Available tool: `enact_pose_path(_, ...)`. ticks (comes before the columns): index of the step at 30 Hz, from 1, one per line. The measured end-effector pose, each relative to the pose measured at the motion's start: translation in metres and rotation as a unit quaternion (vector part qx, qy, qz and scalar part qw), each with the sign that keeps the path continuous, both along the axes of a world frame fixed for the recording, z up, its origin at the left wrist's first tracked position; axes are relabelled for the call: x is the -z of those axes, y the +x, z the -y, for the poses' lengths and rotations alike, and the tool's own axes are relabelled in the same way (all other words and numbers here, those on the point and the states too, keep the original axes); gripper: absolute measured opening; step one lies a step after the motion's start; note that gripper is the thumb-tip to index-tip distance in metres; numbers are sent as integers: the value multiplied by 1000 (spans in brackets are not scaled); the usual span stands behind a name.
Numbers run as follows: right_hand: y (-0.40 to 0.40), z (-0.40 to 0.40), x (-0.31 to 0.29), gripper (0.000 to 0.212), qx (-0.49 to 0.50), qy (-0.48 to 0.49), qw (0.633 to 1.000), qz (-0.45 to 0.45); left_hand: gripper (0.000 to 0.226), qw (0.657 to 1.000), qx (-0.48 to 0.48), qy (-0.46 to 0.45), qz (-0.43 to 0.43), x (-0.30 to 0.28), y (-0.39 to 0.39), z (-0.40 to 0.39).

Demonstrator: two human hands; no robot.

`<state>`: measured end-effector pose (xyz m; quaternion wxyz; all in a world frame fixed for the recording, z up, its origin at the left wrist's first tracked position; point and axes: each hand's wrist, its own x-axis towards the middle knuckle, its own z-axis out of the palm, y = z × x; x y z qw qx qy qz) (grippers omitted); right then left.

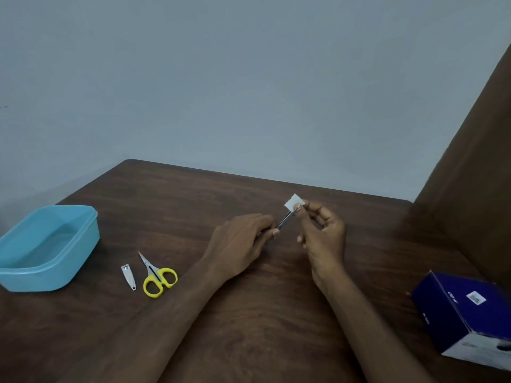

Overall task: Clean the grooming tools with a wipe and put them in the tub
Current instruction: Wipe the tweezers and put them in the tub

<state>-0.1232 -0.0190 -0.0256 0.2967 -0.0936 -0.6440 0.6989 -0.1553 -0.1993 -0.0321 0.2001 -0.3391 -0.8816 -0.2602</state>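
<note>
Head view: both hands work above the middle of a dark wooden table [249,313]. The left hand [243,241] lies palm down with its fingers curled around the near end of thin metal tweezers [284,221], thumb and forefinger pinching the shaft. The tweezers slant up and to the right, toward the right hand [323,233]. That hand is raised, thumb and forefinger pinching a small white wipe [293,202] folded around the tweezers' tip; its other fingers are loosely curled behind. The two hands sit close together, joined only by the tool between them.

At the left edge of the table stands a light blue tub [47,247], lid off, nothing visible inside it. Just right of the tub, nearer the person, a small silver nail clipper [128,277] lies flat on the wood. Right beside the clipper, not touching it, lie scissors [157,275] with yellow handles, blades closed and pointing far-left, handles toward the person. Both tools are well apart from the hands.

On the near right of the table sits a dark blue box [464,310] with a white end face and a small label on top, partly cut off by the frame edge. A brown panel [475,161] rises along the right side. Behind the table is a plain grey-blue wall [221,78].
</note>
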Motion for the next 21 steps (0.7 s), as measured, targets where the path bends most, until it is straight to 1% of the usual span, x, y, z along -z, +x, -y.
enact_pose_path(3, -3, 0, 3, 9, -11, 14, 1000, 21, 22, 1000, -4, -3, -3, 0, -1, 1)
enact_pose_path(7, -2, -1, 5, 5, -63, 62, 995, 40, 21, 1000, 0, 15, 3, 3, -4, 1)
enact_pose_path(12, -1, -2, 4, 10, -94, 91, 990, 52, 21, 999, 7, 38, 16, 3, -7, 3)
enact_pose_path(21, 2, 1, 3, 4, -110, 86, 988, 61, 20, 998, -11, 41, 41, 4, -8, 3)
